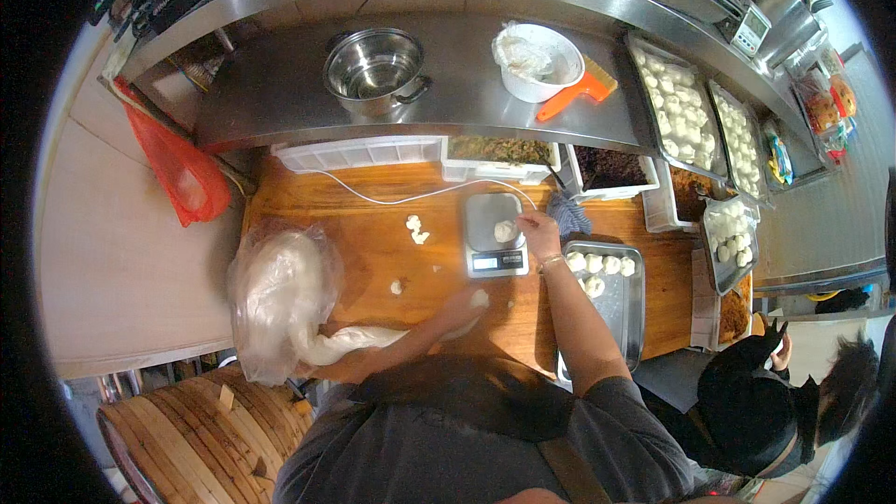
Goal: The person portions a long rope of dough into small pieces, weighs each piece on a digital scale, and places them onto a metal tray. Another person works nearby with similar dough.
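My right hand (540, 229) is at the right edge of a digital kitchen scale (481, 213). Its fingertips meet a lump of dough (505, 231) on the weighing plate; whether they grip it is unclear. Lower down, my left hand (458, 306), blurred, holds a small piece of dough (479, 298) at its fingertips. A long rope of dough (357, 339) runs beneath my left forearm. Its other end joins a big dough mass (283, 280) under clear plastic. Small dough scraps (417, 229) lie left of the scale. Dough pieces (593, 264) sit in a metal tray (616, 322) beside my right forearm.
A steel shelf (448, 112) bears a steel pot (374, 70), a white bowl (539, 77) and an orange brush (577, 92). Filling tubs (609, 171) line the wooden table's back. A white cable (392, 201) crosses behind the scale. At right stands another person (749, 406).
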Available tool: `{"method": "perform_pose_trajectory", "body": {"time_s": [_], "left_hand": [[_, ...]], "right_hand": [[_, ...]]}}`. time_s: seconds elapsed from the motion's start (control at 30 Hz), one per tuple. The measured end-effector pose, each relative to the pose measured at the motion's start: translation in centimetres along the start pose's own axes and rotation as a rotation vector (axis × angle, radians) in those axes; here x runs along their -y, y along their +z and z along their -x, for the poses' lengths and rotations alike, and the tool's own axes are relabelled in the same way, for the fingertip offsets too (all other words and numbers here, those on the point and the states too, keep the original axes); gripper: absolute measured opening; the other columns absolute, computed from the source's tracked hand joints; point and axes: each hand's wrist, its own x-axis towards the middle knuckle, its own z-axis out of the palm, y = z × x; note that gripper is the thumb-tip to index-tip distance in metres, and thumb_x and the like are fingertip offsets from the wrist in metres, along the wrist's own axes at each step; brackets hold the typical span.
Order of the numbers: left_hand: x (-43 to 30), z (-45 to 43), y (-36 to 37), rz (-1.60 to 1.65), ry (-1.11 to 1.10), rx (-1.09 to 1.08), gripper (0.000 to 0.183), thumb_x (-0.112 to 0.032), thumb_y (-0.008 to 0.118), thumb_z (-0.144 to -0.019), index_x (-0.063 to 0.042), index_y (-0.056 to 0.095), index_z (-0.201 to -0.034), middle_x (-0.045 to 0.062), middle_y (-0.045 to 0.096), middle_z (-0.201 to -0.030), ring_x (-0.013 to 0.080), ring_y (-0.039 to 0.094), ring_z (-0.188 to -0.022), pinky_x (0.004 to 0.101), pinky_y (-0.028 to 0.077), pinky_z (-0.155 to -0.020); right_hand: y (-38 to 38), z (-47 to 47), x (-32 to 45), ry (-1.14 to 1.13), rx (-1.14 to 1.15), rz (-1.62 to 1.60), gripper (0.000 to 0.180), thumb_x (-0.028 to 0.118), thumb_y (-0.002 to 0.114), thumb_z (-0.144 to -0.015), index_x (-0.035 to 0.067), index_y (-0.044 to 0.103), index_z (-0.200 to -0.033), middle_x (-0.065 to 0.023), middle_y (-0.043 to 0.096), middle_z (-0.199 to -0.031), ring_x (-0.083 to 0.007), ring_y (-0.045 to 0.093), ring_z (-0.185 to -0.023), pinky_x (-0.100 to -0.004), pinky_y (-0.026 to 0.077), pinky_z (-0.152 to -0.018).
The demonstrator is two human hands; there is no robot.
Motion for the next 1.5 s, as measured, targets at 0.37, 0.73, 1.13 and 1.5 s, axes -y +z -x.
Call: {"method": "perform_pose_trajectory", "body": {"time_s": [0.37, 0.73, 1.13, 1.5], "left_hand": [[-0.3, 0.3, 0.0, 0.002, -0.063, -0.018, 0.053, -0.036, 0.069, -0.082, -0.009, 0.054, -0.126, 0.017, 0.065, -0.111, 0.0303, 0.064, -0.101, 0.0408, 0.05, -0.089], [-2.3, 0.6, -0.8, 0.008, -0.118, 0.032, 0.056, -0.036, 0.068, -0.084, -0.007, 0.051, -0.128, 0.02, 0.064, -0.111, 0.0333, 0.063, -0.103, 0.0424, 0.05, -0.087], [1.3, -0.1, 0.1, -0.05, -0.153, 0.056, 0.057, -0.038, 0.068, -0.085, -0.009, 0.05, -0.131, 0.014, 0.065, -0.111, 0.0273, 0.062, -0.103, 0.0386, 0.048, -0.087], [-6.8, -1.8, -2.6, -0.343, 0.354, -0.241, 0.068, -0.025, 0.069, -0.08, -0.004, 0.042, -0.139, 0.02, 0.045, -0.14, 0.0367, 0.046, -0.126, 0.0446, 0.038, -0.104]], "right_hand": [[1.9, -0.2, -1.4, 0.106, 0.074, 0.318, 0.032, 0.026, 0.076, -0.075, 0.002, 0.068, -0.095, -0.0127, 0.07, -0.085, -0.0238, 0.066, -0.077, -0.0349, 0.052, -0.072], [2.0, 3.5, 1.1, -0.045, 0.043, 0.45, 0.035, 0.027, 0.07, -0.079, 0.009, 0.066, -0.109, -0.0182, 0.067, -0.098, -0.0355, 0.064, -0.094, -0.044, 0.051, -0.082], [0.4, 3.5, 0.8, -0.331, -0.078, 0.395, 0.021, 0.013, 0.072, -0.076, 0.011, 0.069, -0.096, -0.0123, 0.065, -0.086, -0.0337, 0.063, -0.076, -0.0429, 0.052, -0.068], [1.5, 2.8, 0.3, -0.173, -0.009, 0.234, 0.012, 0.017, 0.067, -0.077, 0.01, 0.068, -0.086, -0.0114, 0.068, -0.079, -0.0308, 0.066, -0.074, -0.0435, 0.052, -0.066]]}}
